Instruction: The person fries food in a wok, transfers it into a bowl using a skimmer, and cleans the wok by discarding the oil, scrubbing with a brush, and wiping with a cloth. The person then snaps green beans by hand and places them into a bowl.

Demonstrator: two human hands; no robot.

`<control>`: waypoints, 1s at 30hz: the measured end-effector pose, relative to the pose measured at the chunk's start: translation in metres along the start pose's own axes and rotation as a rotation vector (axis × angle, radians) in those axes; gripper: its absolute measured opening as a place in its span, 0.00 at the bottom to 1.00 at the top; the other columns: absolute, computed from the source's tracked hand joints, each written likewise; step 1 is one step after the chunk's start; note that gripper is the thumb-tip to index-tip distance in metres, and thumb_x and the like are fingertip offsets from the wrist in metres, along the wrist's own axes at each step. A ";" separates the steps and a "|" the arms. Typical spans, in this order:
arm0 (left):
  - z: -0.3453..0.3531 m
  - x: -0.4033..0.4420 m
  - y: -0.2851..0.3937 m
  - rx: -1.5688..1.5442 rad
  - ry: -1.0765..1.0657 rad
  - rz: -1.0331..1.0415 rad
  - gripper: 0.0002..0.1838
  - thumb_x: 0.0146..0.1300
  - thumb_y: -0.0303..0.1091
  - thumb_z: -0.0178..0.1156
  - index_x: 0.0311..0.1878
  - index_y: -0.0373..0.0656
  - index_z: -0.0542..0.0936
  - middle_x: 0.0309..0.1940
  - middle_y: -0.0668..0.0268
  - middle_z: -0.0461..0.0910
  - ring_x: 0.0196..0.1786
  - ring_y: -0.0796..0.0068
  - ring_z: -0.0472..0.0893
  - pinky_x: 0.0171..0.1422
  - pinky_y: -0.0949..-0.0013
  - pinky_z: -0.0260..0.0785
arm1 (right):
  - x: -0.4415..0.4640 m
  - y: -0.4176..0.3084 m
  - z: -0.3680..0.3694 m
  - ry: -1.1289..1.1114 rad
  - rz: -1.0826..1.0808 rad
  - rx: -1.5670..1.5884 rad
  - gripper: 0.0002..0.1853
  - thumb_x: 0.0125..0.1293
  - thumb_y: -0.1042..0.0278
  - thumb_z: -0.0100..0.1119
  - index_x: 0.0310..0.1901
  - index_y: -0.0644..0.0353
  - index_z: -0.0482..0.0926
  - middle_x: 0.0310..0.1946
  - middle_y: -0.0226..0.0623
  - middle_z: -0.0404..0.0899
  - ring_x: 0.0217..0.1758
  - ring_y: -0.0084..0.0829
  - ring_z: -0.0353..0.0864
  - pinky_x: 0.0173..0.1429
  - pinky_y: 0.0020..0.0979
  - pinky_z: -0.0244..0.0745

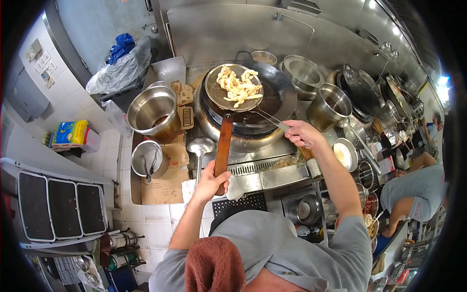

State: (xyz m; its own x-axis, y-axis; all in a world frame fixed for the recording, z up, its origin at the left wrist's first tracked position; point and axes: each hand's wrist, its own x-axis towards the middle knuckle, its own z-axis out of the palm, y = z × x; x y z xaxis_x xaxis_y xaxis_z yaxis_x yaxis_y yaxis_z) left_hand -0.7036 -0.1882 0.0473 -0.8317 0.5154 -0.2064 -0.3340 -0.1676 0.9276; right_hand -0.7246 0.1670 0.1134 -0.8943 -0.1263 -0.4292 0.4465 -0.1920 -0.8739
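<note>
My left hand (215, 181) is wrapped round the wooden handle of a mesh strainer (212, 92). Pale yellow fried strips (239, 86) lie heaped in its basket, which is over the left side of a large wok (287, 95) holding dark liquid. Thin metal tongs (272, 119) are gripped in my right hand (305, 133), their far ends at the strainer's lower right rim. A ladle (201, 145) rests on the stove just left of the strainer handle.
Left of the wok stand a tall steel pot (153, 107) and a smaller pot with utensils (148, 158) on cardboard. To the right are a strainer over a pot (302, 73) and another deep pot (330, 104). A co-worker in a grey shirt (413, 192) stands far right.
</note>
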 end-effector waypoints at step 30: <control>0.018 -0.001 -0.013 -0.115 0.024 0.019 0.16 0.63 0.26 0.60 0.50 0.37 0.66 0.27 0.67 0.71 0.20 0.79 0.73 0.21 0.72 0.69 | -0.079 -0.044 -0.082 0.145 0.076 -0.654 0.33 0.61 0.80 0.49 0.70 0.64 0.58 0.23 0.31 0.70 0.16 0.16 0.62 0.15 0.21 0.55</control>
State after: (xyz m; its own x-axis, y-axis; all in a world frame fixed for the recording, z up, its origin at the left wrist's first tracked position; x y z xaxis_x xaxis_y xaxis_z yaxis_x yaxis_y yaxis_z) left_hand -0.6902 -0.1713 0.0416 -0.8485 0.4909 -0.1974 -0.3650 -0.2731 0.8900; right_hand -0.6759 0.2647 0.1667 -0.8763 0.0246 -0.4812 0.4402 0.4467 -0.7789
